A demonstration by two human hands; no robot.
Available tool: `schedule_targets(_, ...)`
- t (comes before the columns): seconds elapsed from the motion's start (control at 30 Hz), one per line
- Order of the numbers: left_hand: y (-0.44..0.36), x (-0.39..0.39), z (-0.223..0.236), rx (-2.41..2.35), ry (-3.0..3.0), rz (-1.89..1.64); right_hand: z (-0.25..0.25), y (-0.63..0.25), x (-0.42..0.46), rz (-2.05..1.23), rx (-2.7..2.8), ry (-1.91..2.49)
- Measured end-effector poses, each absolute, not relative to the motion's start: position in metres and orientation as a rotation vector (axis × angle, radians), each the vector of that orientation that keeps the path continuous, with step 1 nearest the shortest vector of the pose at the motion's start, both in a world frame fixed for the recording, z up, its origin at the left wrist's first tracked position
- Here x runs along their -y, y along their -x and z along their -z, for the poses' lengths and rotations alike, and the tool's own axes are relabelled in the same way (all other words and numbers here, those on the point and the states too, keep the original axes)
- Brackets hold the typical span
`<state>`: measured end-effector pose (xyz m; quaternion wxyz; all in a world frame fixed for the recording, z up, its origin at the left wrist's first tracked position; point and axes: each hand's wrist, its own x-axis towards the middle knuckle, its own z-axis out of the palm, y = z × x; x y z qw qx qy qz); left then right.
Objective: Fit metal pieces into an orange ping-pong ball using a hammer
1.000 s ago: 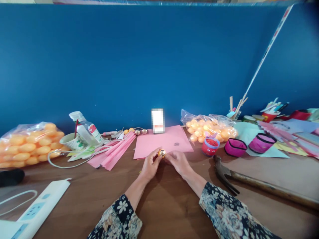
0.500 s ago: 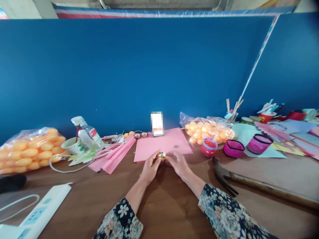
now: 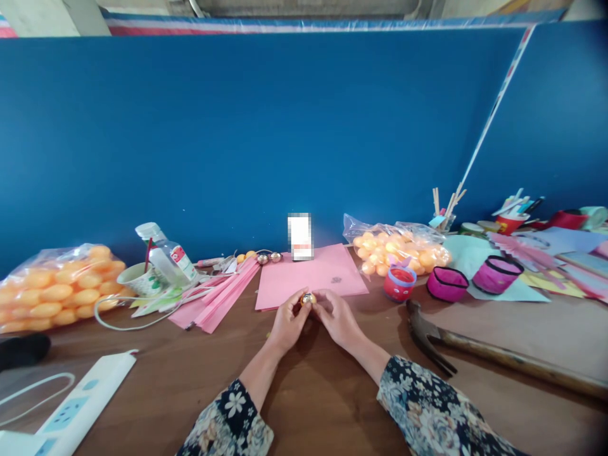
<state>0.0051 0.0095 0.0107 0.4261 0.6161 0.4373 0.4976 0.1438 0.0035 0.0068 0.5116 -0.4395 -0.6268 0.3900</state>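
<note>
Just in front of the pink paper [image 3: 311, 278], a small shiny ball [image 3: 308, 298] with gold-orange edges sits between my fingertips. My left hand [image 3: 289, 322] pinches it from the left with thumb and fingers. From the right, the curled fingers and thumb of my right hand [image 3: 338, 318] close on it too. Part of the ball is covered by the fingers. Silver balls [image 3: 269, 258] with thin cords lie behind, beside orange balls [image 3: 246, 256]. Folded pink paper strips [image 3: 223, 294] rest to the left.
Bags of orange balls stand left [image 3: 61, 288] and right [image 3: 399, 248]. A claw hammer [image 3: 494, 348] lies at right, near a red cup [image 3: 399, 285] and magenta fabric rings [image 3: 447, 285]. A power strip [image 3: 80, 405], bottle [image 3: 166, 253] and white cable [image 3: 121, 327] occupy the left. A blue partition [image 3: 266, 126] rises behind.
My right hand's fingers have drawn in closer around the ball and my left fingers have shifted slightly on it. The ball stays in about the same place.
</note>
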Motion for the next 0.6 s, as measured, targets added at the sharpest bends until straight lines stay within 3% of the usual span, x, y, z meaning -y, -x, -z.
schedule_targets(0.6, -0.005, -0.0076, -0.0139, -1.121, -1.546, -1.28, -0.0117, -0.1401, 0.0, -1.006, 1.492, 0.976)
